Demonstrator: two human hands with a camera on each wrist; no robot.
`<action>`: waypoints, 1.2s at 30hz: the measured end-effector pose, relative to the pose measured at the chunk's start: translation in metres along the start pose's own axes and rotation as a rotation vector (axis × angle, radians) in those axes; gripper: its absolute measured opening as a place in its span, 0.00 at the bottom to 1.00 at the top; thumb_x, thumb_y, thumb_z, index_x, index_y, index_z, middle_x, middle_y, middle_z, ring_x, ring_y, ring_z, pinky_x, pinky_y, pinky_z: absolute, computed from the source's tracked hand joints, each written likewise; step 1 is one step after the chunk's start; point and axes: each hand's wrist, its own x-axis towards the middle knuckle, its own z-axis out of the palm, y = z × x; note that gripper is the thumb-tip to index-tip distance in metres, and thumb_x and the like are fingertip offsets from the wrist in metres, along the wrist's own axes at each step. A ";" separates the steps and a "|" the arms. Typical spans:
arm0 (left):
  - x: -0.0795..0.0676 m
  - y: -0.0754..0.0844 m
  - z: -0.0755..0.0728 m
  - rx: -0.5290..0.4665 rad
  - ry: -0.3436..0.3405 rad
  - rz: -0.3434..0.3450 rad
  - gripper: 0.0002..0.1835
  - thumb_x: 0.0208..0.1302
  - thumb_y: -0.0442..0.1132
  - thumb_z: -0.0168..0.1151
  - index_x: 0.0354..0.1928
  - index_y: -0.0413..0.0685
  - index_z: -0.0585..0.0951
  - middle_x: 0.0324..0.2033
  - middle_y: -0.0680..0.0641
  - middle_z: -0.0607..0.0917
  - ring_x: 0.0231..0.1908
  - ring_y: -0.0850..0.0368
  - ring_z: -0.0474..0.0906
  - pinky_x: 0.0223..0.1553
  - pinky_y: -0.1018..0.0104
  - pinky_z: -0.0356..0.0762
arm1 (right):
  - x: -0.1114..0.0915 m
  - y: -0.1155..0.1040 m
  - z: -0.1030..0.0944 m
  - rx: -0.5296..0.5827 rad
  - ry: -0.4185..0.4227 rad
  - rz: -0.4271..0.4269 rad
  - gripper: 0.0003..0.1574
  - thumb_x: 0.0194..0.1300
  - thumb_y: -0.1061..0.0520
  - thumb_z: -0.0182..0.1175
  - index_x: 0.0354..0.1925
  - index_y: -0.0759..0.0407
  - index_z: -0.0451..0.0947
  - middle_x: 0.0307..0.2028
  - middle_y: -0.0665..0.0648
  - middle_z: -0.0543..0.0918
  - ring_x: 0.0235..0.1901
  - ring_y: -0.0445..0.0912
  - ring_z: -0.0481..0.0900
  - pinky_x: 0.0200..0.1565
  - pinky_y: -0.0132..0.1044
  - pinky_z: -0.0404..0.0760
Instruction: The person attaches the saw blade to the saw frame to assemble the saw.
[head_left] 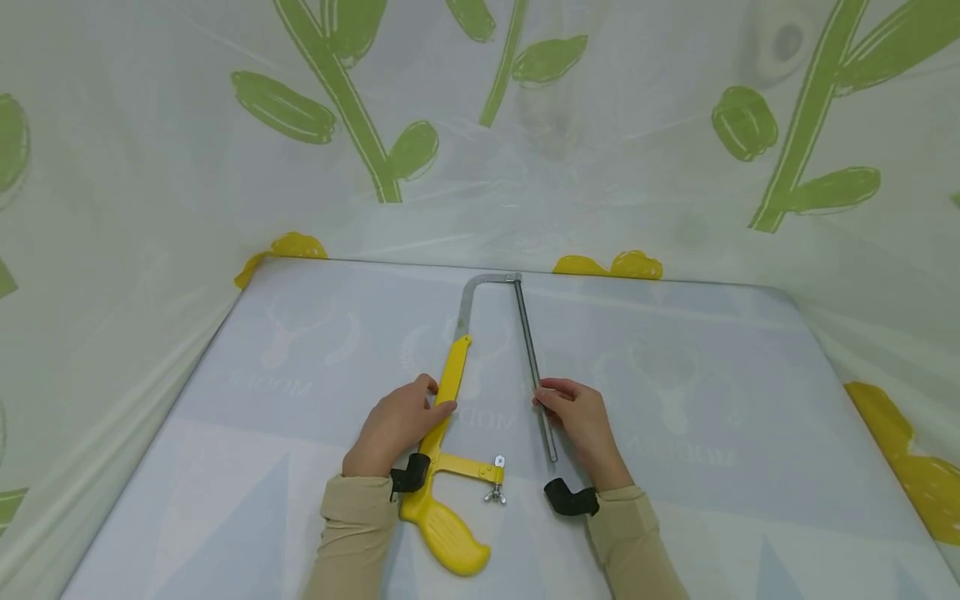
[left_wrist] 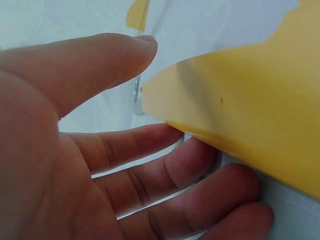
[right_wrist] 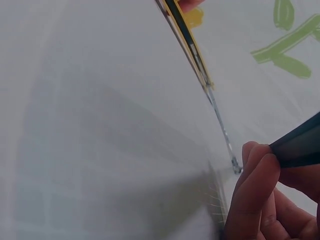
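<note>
A hacksaw (head_left: 453, 367) with a yellow frame and a yellow handle (head_left: 453, 537) lies lengthwise on the table, its silver bow at the far end. My left hand (head_left: 397, 421) holds the frame's middle, thumb on one side and fingers on the other; in the left wrist view the fingers lie along the yellow frame's (left_wrist: 245, 105) lower edge. My right hand (head_left: 581, 412) pinches the dark grey blade (head_left: 527, 333) near its close end. The blade's far end meets the bow's tip, while its close end stands apart from the post with the wing nut (head_left: 495, 495).
Underneath is a table (head_left: 720, 358) with a pale blue-grey printed cover. A white sheet (head_left: 600, 175) with green leaf prints hangs behind it and along both sides. Each wrist bears a black strap-on piece (head_left: 570, 499).
</note>
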 end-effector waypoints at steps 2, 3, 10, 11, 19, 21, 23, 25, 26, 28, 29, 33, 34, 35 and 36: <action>0.000 0.000 0.000 -0.003 0.001 0.000 0.23 0.57 0.55 0.57 0.47 0.47 0.72 0.27 0.51 0.75 0.22 0.57 0.68 0.25 0.66 0.66 | 0.000 0.000 0.000 -0.002 -0.002 -0.004 0.16 0.56 0.54 0.61 0.43 0.57 0.78 0.32 0.55 0.82 0.30 0.46 0.76 0.32 0.32 0.75; 0.000 0.000 0.000 -0.004 0.002 0.000 0.23 0.57 0.55 0.57 0.47 0.47 0.72 0.27 0.51 0.75 0.22 0.58 0.68 0.25 0.66 0.66 | 0.000 0.000 0.000 -0.002 -0.002 -0.007 0.15 0.56 0.54 0.61 0.43 0.57 0.78 0.32 0.55 0.82 0.30 0.46 0.76 0.32 0.32 0.75; 0.000 0.002 -0.001 -0.004 -0.002 0.002 0.23 0.57 0.55 0.57 0.47 0.47 0.72 0.26 0.51 0.74 0.21 0.57 0.68 0.24 0.66 0.65 | 0.001 0.001 -0.001 -0.002 0.007 0.000 0.15 0.57 0.54 0.60 0.43 0.56 0.78 0.33 0.55 0.82 0.32 0.45 0.77 0.33 0.32 0.75; 0.000 0.002 -0.001 -0.005 -0.002 0.001 0.23 0.57 0.55 0.57 0.47 0.47 0.72 0.26 0.51 0.74 0.21 0.57 0.68 0.24 0.66 0.65 | 0.001 0.001 -0.001 -0.003 0.007 -0.001 0.15 0.57 0.54 0.60 0.43 0.56 0.78 0.33 0.55 0.82 0.31 0.46 0.77 0.33 0.32 0.75; 0.000 0.001 -0.002 0.001 0.000 0.004 0.23 0.57 0.55 0.57 0.47 0.47 0.72 0.26 0.51 0.74 0.22 0.57 0.68 0.25 0.66 0.66 | 0.000 -0.001 0.000 0.004 -0.009 -0.020 0.17 0.56 0.54 0.61 0.44 0.58 0.77 0.32 0.56 0.82 0.29 0.45 0.76 0.31 0.31 0.75; 0.000 0.001 -0.002 0.003 -0.001 0.006 0.23 0.57 0.54 0.57 0.47 0.47 0.72 0.26 0.51 0.74 0.22 0.57 0.68 0.25 0.66 0.66 | 0.000 -0.001 0.001 0.006 -0.017 -0.025 0.17 0.56 0.54 0.61 0.44 0.58 0.77 0.32 0.56 0.82 0.28 0.44 0.75 0.29 0.31 0.75; 0.000 0.001 -0.002 0.003 -0.004 0.005 0.23 0.57 0.55 0.57 0.47 0.47 0.71 0.26 0.51 0.74 0.22 0.57 0.68 0.25 0.66 0.66 | -0.001 -0.001 0.001 0.012 -0.026 -0.034 0.17 0.57 0.54 0.61 0.44 0.58 0.77 0.31 0.57 0.82 0.26 0.45 0.74 0.27 0.31 0.74; 0.000 0.001 -0.002 -0.001 -0.010 0.000 0.23 0.57 0.55 0.57 0.47 0.47 0.71 0.27 0.51 0.74 0.23 0.57 0.68 0.26 0.66 0.66 | 0.000 -0.001 0.002 0.009 -0.035 -0.042 0.17 0.57 0.54 0.61 0.45 0.59 0.76 0.31 0.57 0.82 0.25 0.45 0.73 0.25 0.31 0.73; 0.000 0.001 -0.002 -0.003 -0.012 -0.002 0.23 0.57 0.55 0.57 0.48 0.47 0.71 0.27 0.51 0.74 0.23 0.57 0.69 0.26 0.66 0.66 | 0.000 -0.001 0.002 0.006 -0.040 -0.042 0.17 0.57 0.54 0.61 0.45 0.58 0.76 0.31 0.57 0.82 0.23 0.45 0.72 0.24 0.31 0.72; 0.000 0.001 -0.002 -0.011 -0.021 -0.013 0.24 0.56 0.55 0.58 0.48 0.47 0.71 0.27 0.51 0.75 0.23 0.57 0.69 0.26 0.66 0.66 | 0.000 -0.001 0.002 0.002 -0.049 -0.046 0.18 0.57 0.54 0.61 0.45 0.59 0.76 0.30 0.58 0.82 0.21 0.44 0.71 0.23 0.32 0.71; 0.001 0.000 -0.001 -0.020 -0.027 -0.019 0.24 0.56 0.55 0.58 0.48 0.47 0.71 0.28 0.51 0.75 0.22 0.57 0.69 0.26 0.66 0.67 | 0.000 -0.001 0.003 -0.004 -0.053 -0.042 0.18 0.57 0.54 0.61 0.45 0.59 0.76 0.30 0.57 0.82 0.20 0.44 0.70 0.23 0.31 0.71; 0.002 0.001 -0.001 -0.044 -0.039 -0.037 0.25 0.55 0.54 0.59 0.49 0.47 0.70 0.28 0.50 0.76 0.20 0.58 0.70 0.24 0.67 0.67 | 0.001 -0.002 0.003 -0.011 -0.087 -0.024 0.18 0.57 0.55 0.60 0.47 0.58 0.75 0.31 0.57 0.81 0.19 0.43 0.70 0.22 0.32 0.71; 0.002 0.001 0.000 -0.044 -0.040 -0.037 0.25 0.55 0.54 0.59 0.49 0.48 0.70 0.28 0.50 0.76 0.19 0.58 0.70 0.24 0.67 0.67 | 0.001 -0.003 0.003 -0.014 -0.095 -0.018 0.18 0.57 0.56 0.60 0.47 0.57 0.75 0.31 0.57 0.81 0.20 0.44 0.71 0.22 0.32 0.72; 0.002 0.002 0.000 -0.045 -0.041 -0.036 0.25 0.55 0.54 0.59 0.49 0.47 0.70 0.28 0.50 0.76 0.19 0.58 0.70 0.24 0.67 0.67 | 0.002 -0.003 0.003 -0.020 -0.101 -0.016 0.19 0.57 0.56 0.60 0.48 0.57 0.75 0.31 0.57 0.81 0.20 0.44 0.71 0.22 0.32 0.72; 0.003 0.002 0.000 -0.043 -0.042 -0.032 0.25 0.55 0.54 0.59 0.49 0.47 0.70 0.28 0.50 0.76 0.20 0.58 0.70 0.24 0.67 0.67 | 0.002 -0.004 0.003 -0.027 -0.108 -0.021 0.19 0.57 0.56 0.60 0.48 0.57 0.75 0.31 0.57 0.81 0.20 0.45 0.72 0.22 0.33 0.72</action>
